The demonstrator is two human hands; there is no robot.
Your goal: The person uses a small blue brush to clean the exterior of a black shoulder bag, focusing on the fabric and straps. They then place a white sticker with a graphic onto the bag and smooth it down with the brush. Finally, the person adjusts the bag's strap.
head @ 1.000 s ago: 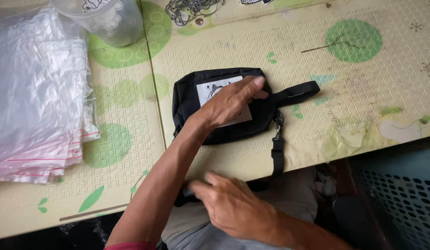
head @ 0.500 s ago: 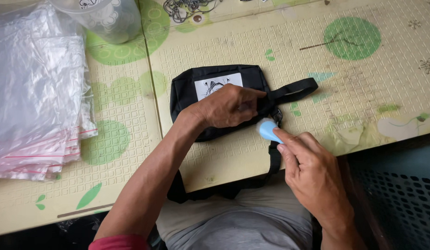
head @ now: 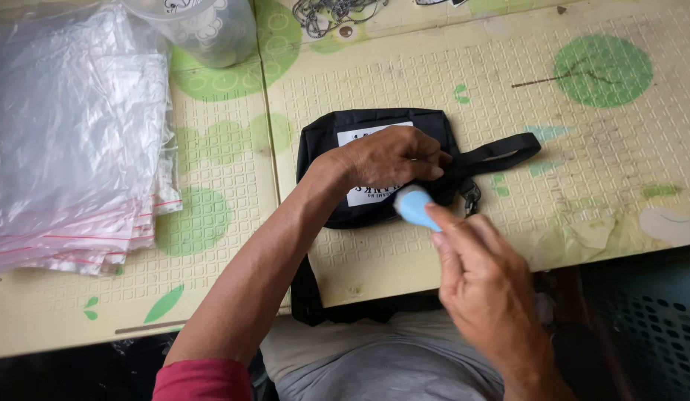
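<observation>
From the head view, my left hand [head: 389, 157] lies pressed flat on one black pouch [head: 326, 141], fingers curled over its right end, holding it down on the table [head: 508, 67]. My right hand [head: 482, 286] pinches one small light-blue object [head: 414, 206] between its fingertips, just above the pouch's lower right corner. Whether the pouch is open, or what it carries, I cannot tell. One black strap [head: 501, 154] runs off to the right; another strap [head: 306, 293] drops over the table's near edge towards my lap. At the far edge stands one clear plastic cup [head: 211, 33], contents unclear. One stack of clear zip bags [head: 70, 148] fills the left. The table right of the pouch lies open.
</observation>
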